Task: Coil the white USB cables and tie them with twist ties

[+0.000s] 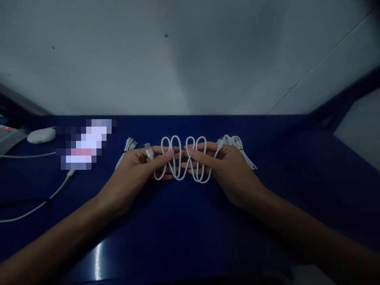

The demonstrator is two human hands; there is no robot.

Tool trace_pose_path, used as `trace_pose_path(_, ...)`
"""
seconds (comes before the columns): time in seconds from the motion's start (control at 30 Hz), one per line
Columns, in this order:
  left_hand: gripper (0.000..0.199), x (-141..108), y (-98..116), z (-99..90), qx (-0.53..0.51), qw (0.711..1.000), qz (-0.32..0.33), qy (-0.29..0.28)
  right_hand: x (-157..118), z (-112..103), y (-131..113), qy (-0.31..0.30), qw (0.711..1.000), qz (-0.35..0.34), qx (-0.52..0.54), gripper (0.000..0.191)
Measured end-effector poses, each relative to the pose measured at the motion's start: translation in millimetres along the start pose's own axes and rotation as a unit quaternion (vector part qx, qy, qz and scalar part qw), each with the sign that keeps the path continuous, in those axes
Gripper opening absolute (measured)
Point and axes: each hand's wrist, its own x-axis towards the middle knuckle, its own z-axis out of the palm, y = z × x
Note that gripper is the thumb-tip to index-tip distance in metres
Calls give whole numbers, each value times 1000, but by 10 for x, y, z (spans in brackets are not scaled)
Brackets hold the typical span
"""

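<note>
Both hands had the white cable [178, 179] pinched, the left hand [138, 168] and right hand [227, 164] each closing thumb against fingers on one group of its loops, and there it hung, held up in front of the wearer above the blue table [178, 229]. Folding looked well along: two sets of upright loops stood side by side, with fingertips nearly meeting behind them. Yet no band showed on this one, so gathering and binding seemed to be left, judging by the left bundle [128, 144] and the right bundle [239, 143], each with a dark tie around it, partly hidden behind the hands. And the ends? One metal-tipped plug [149, 150] poked up loose by the left thumb; the other end lay by the right hand. Out to the surroundings: that dim, glossy tabletop spread wide, a streak of glare near its front edge, and behind it rose a pale grey panel [118, 71], shadowed at centre. Over on the left sat a pixelated bright patch [89, 138], unreadable, a rounded white case [40, 135] beside it, and beyond, a tiny red light [6, 127].
</note>
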Motion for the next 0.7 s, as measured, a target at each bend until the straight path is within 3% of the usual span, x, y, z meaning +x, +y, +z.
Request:
trace_pose_path(0.33,29,4,-40,-15,-20,999,14,-30,10,8,-4,19,999,-13,-24,22)
trace_pose_path(0.7,21,9,-28,-6,-24,1000,9,-12,17,2,-9,35,998,-29,-36,19)
